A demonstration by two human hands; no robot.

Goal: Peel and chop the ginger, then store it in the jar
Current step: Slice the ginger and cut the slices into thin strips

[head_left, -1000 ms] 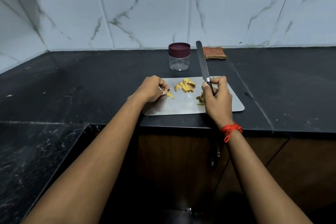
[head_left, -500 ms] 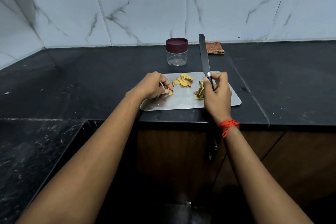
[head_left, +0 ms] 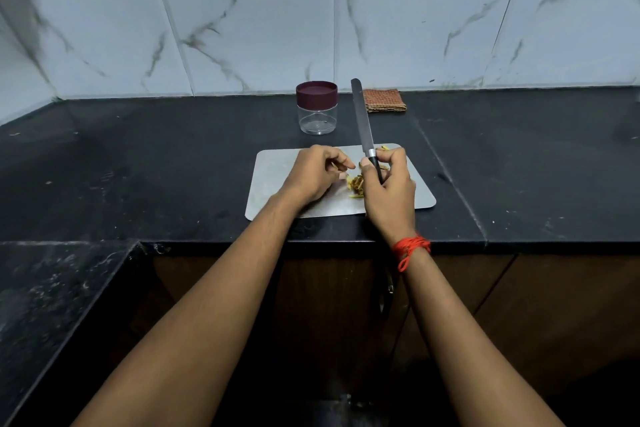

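A steel cutting board (head_left: pixel 273 180) lies on the black counter. My right hand (head_left: pixel 389 194) grips the black handle of a knife (head_left: pixel 362 118), whose blade points up and away over the board's far edge. A small heap of ginger strips (head_left: pixel 356 184) sits on the board just left of that hand. My left hand (head_left: pixel 315 173) is curled beside the heap, fingertips pinched together on a ginger piece that is mostly hidden. It also covers the yellow slices on the board. The clear jar (head_left: pixel 317 115) stands behind the board with its maroon lid on.
A folded brown cloth (head_left: pixel 384 100) lies against the tiled wall, right of the jar. The counter's front edge (head_left: pixel 346 243) runs just below the board. A lower black ledge (head_left: pixel 52 288) steps down at the left.
My left hand moved right across the board to the strip heap and now covers the yellow slices. My right hand kept the knife upright and barely shifted. The camera's view tilted.
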